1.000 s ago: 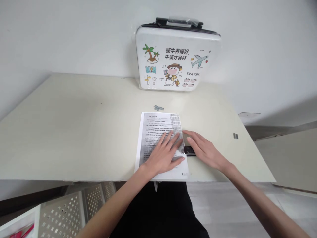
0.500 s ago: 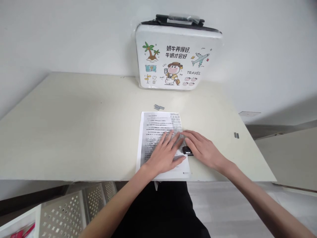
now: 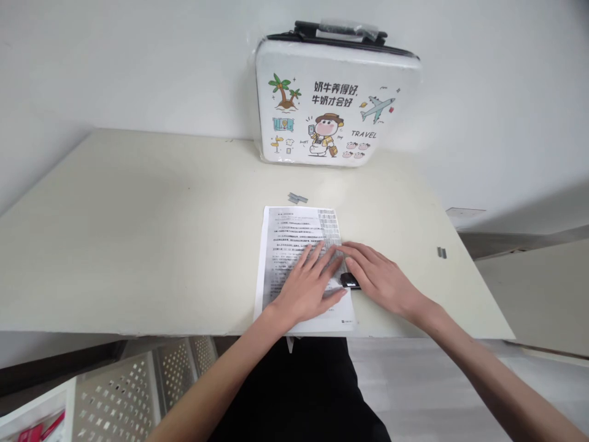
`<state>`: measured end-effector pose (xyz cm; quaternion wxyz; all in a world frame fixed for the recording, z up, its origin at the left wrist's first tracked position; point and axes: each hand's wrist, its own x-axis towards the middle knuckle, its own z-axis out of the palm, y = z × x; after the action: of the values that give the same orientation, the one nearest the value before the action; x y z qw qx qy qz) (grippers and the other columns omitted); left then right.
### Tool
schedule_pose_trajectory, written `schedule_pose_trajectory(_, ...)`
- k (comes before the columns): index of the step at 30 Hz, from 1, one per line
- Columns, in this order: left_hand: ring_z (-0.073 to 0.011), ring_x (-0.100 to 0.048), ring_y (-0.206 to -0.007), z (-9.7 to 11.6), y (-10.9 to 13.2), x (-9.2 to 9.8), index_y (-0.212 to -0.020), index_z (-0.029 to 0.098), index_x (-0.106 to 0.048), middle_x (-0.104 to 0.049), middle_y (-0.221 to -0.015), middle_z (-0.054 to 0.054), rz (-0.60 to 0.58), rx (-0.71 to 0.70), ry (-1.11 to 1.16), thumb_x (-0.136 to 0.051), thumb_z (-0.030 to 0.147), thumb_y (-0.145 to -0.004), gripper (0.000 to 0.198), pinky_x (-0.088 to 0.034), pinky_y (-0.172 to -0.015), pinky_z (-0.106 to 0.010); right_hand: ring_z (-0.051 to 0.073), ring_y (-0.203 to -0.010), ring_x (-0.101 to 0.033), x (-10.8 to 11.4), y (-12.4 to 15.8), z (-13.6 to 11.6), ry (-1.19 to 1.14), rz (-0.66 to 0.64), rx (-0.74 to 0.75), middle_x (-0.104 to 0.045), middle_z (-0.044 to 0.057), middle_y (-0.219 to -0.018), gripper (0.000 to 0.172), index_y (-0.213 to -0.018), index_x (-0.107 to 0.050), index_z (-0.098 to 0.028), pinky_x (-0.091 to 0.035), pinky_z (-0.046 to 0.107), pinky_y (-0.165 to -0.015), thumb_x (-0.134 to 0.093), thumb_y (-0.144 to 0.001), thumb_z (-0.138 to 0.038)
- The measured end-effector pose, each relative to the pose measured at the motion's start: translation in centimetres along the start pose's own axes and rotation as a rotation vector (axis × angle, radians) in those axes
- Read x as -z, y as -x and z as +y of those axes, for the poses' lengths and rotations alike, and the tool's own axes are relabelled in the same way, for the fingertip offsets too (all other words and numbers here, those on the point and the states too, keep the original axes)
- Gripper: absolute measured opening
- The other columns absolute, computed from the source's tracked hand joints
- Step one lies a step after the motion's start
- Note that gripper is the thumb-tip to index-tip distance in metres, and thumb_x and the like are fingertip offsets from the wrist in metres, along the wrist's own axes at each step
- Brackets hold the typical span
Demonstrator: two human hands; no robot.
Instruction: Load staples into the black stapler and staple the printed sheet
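A printed sheet of paper [image 3: 276,270] lies near the front edge of the table, with rows of small marks down its upper right side. My left hand [image 3: 306,285] rests flat on it, fingers spread. At the sheet's right edge, my right hand [image 3: 380,276] is curled over a small black stapler [image 3: 350,281]. Only the stapler's near end shows beneath the palm; the rest is hidden by the hand. The fingertips of both hands nearly meet over the paper's right edge. Grey staple strips [image 3: 298,197] lie just beyond the sheet.
A white case [image 3: 340,104] with cartoon prints and a black handle stands against the wall at the back of the pale table [image 3: 138,245]. More staple strips [image 3: 442,252] are at the right. Below left is a perforated metal surface [image 3: 115,393] beside a white-edged box with red items.
The view has shifted slightly, so the case appears a little higher and further right. Both hands stay in nearly the same place on the paper and stapler.
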<state>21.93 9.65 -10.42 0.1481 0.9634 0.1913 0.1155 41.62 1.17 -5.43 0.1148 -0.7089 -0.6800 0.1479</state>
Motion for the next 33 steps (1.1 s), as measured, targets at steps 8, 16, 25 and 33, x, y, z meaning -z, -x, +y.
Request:
schedule_pose_trajectory(8, -0.0302, 0.000, -0.164, -0.11, -0.01, -0.07, -0.163, 0.018, -0.037, -0.021, -0.176, -0.005, 0.008, 0.000, 0.023, -0.035, 0.062, -0.108, 0.070, -0.009, -0.135, -0.052, 0.024, -0.149, -0.048, 0.05, -0.01, 0.07, -0.004, -0.031, -0.017, -0.054, 0.004, -0.157, 0.051, -0.153, -0.050, -0.032, -0.045, 0.050, -0.122, -0.022, -0.112, -0.045)
schedule_pose_trajectory(16, -0.0288, -0.003, -0.164, -0.17, -0.12, -0.07, -0.164, 0.019, -0.034, -0.024, -0.176, -0.006, 0.026, -0.002, 0.017, -0.035, 0.062, -0.108, 0.070, -0.009, -0.135, -0.051, 0.025, -0.148, -0.048, 0.26, -0.04, 0.04, -0.014, -0.042, -0.015, -0.054, 0.003, -0.158, 0.051, -0.153, -0.050, -0.034, -0.046, 0.051, -0.121, -0.022, -0.112, -0.046)
schedule_pose_trajectory(25, -0.0293, -0.001, -0.164, -0.17, -0.07, -0.08, -0.164, 0.019, -0.035, -0.022, -0.176, -0.006, 0.024, -0.003, 0.010, -0.036, 0.062, -0.108, 0.070, -0.010, -0.135, -0.052, 0.025, -0.147, -0.051, 0.29, -0.02, -0.15, -0.027, -0.022, -0.027, -0.056, 0.003, -0.156, 0.050, -0.152, -0.052, -0.035, -0.046, 0.052, -0.120, -0.022, -0.112, -0.046)
schedule_pose_trajectory(33, -0.0303, -0.002, -0.164, -0.13, 0.03, -0.14, -0.164, 0.020, -0.036, -0.023, -0.176, -0.005, 0.023, -0.002, 0.007, -0.034, 0.062, -0.108, 0.069, -0.009, -0.134, -0.052, 0.026, -0.145, -0.052, 0.30, -0.06, -0.19, -0.020, -0.014, -0.022, -0.057, 0.003, -0.155, 0.050, -0.151, -0.052, -0.034, -0.048, 0.051, -0.119, -0.023, -0.112, -0.045)
